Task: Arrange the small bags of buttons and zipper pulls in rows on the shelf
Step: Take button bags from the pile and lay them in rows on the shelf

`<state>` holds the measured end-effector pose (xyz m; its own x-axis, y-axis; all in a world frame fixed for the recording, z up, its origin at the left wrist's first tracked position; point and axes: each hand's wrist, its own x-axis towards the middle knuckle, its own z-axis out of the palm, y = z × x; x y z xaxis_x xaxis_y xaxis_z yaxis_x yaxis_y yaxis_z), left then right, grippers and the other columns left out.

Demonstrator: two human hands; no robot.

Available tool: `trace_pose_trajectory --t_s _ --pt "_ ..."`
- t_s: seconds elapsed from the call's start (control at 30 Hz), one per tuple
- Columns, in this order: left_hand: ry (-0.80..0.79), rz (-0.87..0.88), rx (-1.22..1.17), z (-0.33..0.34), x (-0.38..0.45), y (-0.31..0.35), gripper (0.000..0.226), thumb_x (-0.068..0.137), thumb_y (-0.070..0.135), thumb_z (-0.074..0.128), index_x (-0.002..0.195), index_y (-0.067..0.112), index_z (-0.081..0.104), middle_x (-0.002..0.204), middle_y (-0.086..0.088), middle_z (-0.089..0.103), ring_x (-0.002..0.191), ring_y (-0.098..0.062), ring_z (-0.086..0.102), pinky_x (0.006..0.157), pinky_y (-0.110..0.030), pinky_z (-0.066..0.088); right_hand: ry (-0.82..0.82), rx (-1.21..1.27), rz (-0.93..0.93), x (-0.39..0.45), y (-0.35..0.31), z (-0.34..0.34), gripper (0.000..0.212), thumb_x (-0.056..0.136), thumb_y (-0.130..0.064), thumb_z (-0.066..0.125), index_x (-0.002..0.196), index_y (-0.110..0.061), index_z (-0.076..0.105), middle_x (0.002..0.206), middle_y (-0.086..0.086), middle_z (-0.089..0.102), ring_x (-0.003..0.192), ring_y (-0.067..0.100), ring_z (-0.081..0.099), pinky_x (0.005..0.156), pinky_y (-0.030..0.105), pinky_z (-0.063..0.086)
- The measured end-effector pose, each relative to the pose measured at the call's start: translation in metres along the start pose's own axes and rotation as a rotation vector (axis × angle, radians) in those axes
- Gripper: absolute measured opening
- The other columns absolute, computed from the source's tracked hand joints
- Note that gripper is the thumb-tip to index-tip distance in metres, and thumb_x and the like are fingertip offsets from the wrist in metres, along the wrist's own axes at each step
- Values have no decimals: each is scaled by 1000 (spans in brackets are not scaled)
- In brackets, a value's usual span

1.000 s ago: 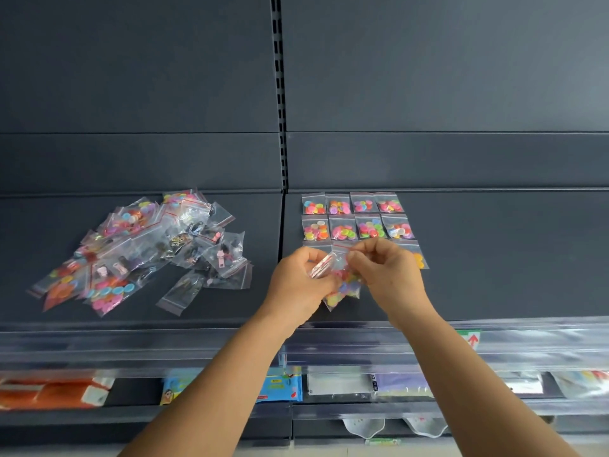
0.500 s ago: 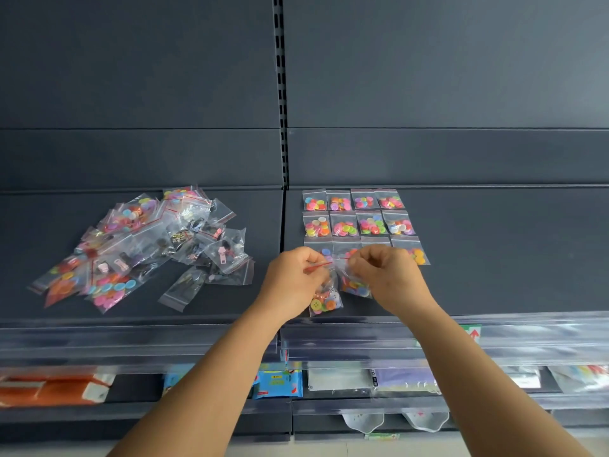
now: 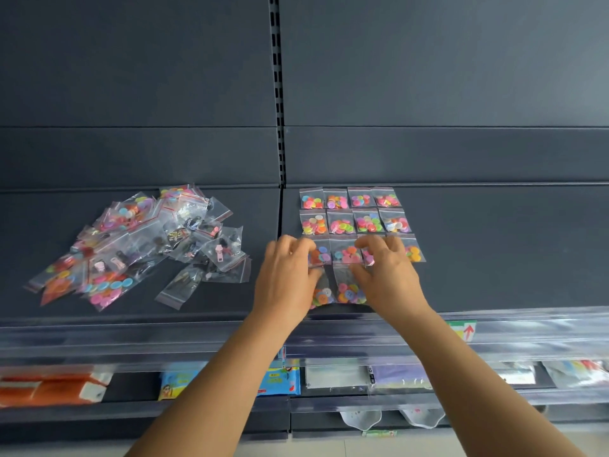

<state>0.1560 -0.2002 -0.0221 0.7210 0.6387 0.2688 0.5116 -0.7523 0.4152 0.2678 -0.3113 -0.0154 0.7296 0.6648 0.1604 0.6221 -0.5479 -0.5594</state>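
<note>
Shelf (image 3: 494, 258): both hands now lowered, pressing bags flat.

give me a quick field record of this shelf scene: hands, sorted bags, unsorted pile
left hand: fingers spread, resting on a button bag in the front row
right hand: fingers spread over the third row, beside a front-row button bag
sorted bags: two full rows of four, a third row partly hidden by the hands
unsorted pile: loose heap on the left part of the shelf
</note>
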Motion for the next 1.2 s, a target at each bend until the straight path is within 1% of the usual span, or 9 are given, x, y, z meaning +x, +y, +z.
trace_pose_trajectory --t_s 0.1,0.23,0.33,0.57,0.7,0.83,0.9,1.03,1.2 --pt "29 61 -13 -1 -9 -6 26 90 25 60 115 21 61 113 4 51 109 -16 41 79 -23 36 11 -10 -86 -6 4 -4 24 88 -19 61 112 -21 60 114 4 49 86 21 52 68 27 42" --pt "-124 133 -62 3 -19 -8 25 94 29 54 113 19 67 113 6 57 109 -14 43 82 -25 39 -185 -61 -187 -11 5 -2 17 88 -23 61 103 -21 69 110 3 56 106 21 47 83 29 42" --pt "-170 157 -97 2 -19 -10 26 94 29 53 114 19 67 116 7 58 109 -12 43 80 -19 33 -223 -78 -200 -12 3 -3 16 89 -25 60 100 -21 71 105 4 60 106 20 47 85 25 38" --pt "-230 238 -103 0 -19 -11 30 95 31 51 120 19 64 123 9 56 113 -8 40 85 -17 30 -250 -104 -188 -15 1 -6 20 90 -28 57 102 -18 69 110 6 57 108 21 46 87 28 39" --pt "-269 241 -92 -1 -15 -11 32 95 29 53 123 17 61 125 7 56 115 -10 41 92 -24 37 -264 -147 -180 -14 -1 -8 19 91 -28 56 100 -18 69 109 5 58 108 19 45 84 30 43" --pt "-277 238 -62 -6 -17 -12 31 95 31 52 120 16 62 123 6 56 114 -13 44 93 -34 43 -270 -194 -174 -12 -4 -6 17 89 -28 57 98 -19 67 107 2 55 107 20 46 76 24 36" --pt "-264 236 -32 -11 -18 -14 35 94 34 52 122 15 60 124 5 56 115 -14 45 93 -36 43 -263 -207 -179 -12 -9 -4 20 88 -28 58 104 -20 66 113 1 54 111 22 46 77 24 35" --pt "-203 244 26 -23 -23 -25 42 93 36 52 132 20 51 128 7 53 119 -14 43 94 -31 41 -213 -228 -250 -12 -26 3 41 89 -32 59 129 -24 54 125 0 53 116 23 45 92 29 39" --pt "-117 199 119 -47 -29 -59 49 94 38 51 139 21 43 136 7 48 125 -14 39 101 -28 32 -213 -262 -381 -7 -61 22 49 91 -36 55 137 -23 43 136 -2 47 124 21 41 102 33 34"
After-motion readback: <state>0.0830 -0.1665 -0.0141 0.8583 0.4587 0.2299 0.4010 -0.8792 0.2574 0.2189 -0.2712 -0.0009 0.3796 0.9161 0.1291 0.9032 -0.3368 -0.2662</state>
